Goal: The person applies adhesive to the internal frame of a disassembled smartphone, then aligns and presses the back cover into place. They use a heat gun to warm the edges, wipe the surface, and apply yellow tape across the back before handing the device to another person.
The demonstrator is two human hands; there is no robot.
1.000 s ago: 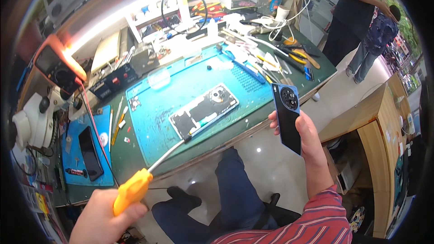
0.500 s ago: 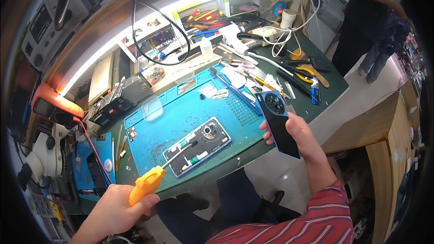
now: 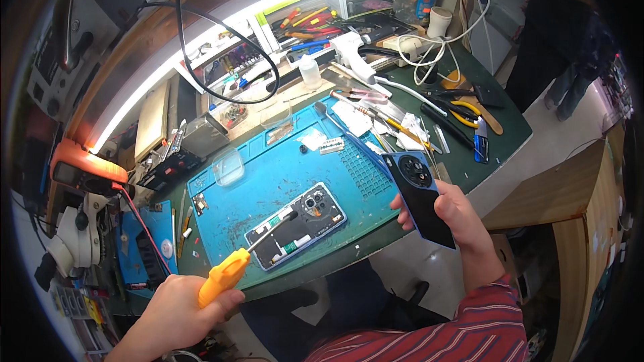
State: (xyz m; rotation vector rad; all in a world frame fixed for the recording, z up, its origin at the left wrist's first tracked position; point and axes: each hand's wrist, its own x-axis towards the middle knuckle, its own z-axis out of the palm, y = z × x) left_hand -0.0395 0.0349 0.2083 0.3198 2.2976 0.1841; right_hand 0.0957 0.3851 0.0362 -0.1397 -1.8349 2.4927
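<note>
My left hand point(image 3: 176, 307) grips an orange-handled screwdriver point(image 3: 225, 275) at the near edge of the bench. Its metal shaft points up and right toward an opened phone point(image 3: 296, 224) lying face down on the blue work mat point(image 3: 282, 167), its inner parts exposed. My right hand point(image 3: 451, 218) holds a dark phone back cover point(image 3: 419, 196) with a round camera ring, tilted upright over the mat's right edge. The cover is apart from the opened phone.
Tweezers, cutters and other hand tools point(image 3: 429, 114) lie at the right of the green bench. A microscope point(image 3: 74, 241) and an orange meter point(image 3: 84, 167) stand at the left. A lit shelf point(image 3: 268, 33) holds more tools. Another person point(image 3: 570, 40) stands at the far right.
The view has swung toward the bench. My right hand brought the back cover in from beyond the bench edge to the mat's right side. The screwdriver tip now reaches the opened phone.
</note>
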